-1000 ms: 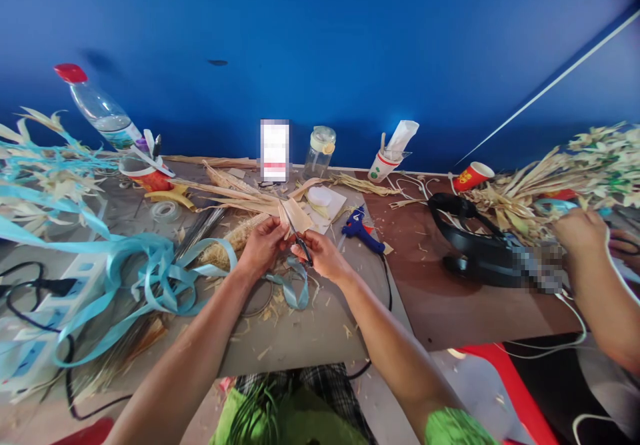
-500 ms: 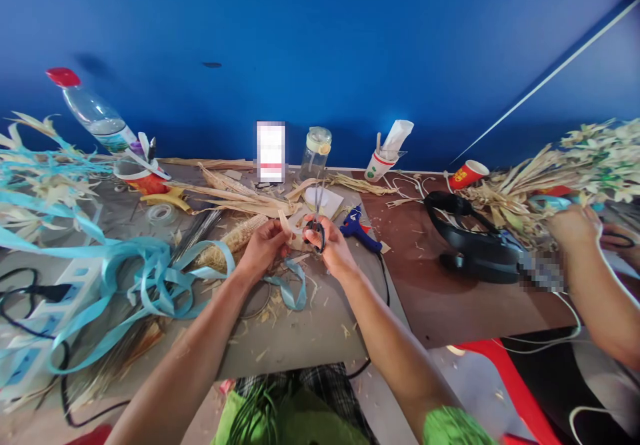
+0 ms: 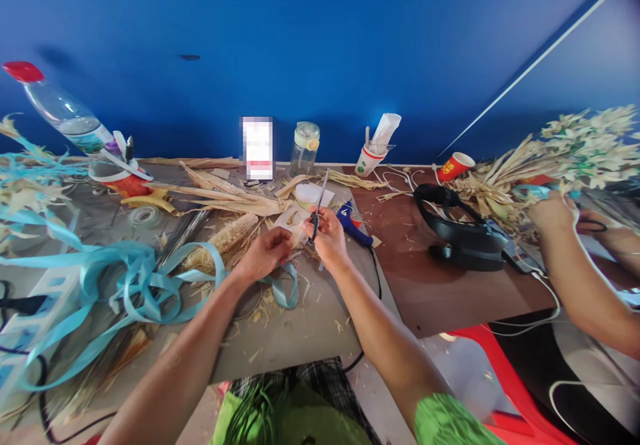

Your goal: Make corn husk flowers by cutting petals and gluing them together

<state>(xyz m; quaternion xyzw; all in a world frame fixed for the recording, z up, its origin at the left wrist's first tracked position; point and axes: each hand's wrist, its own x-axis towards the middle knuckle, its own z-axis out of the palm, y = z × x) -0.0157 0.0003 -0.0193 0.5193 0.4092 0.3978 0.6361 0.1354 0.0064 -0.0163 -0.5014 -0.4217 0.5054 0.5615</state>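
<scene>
A pale piece of corn husk (image 3: 299, 237) is pinched between the fingers of my left hand (image 3: 266, 253). Close beside it, my right hand (image 3: 331, 237) is closed on a pair of scissors (image 3: 321, 191), whose blades point up and away from me. Fingers partly cover the husk piece and the scissor handles. Left of my hands lies a dried corn cob (image 3: 230, 238), and light blue ribbon (image 3: 145, 278) is heaped further left. Long dry husk leaves (image 3: 240, 199) are spread behind the cob. A blue glue gun (image 3: 354, 225) rests just right of my right hand.
Along the wall stand a lit phone (image 3: 257, 148), a clear jar (image 3: 305, 148) and a white cup (image 3: 370, 161). A black headset-like object (image 3: 460, 235) lies on the right. Another person's hand (image 3: 553, 211) works near husk flowers (image 3: 590, 145). A power strip (image 3: 43, 325) is at far left.
The view has swung slightly right. The scissors' blades, upright before, now lean to the right, and the husk piece sits lower between my hands.
</scene>
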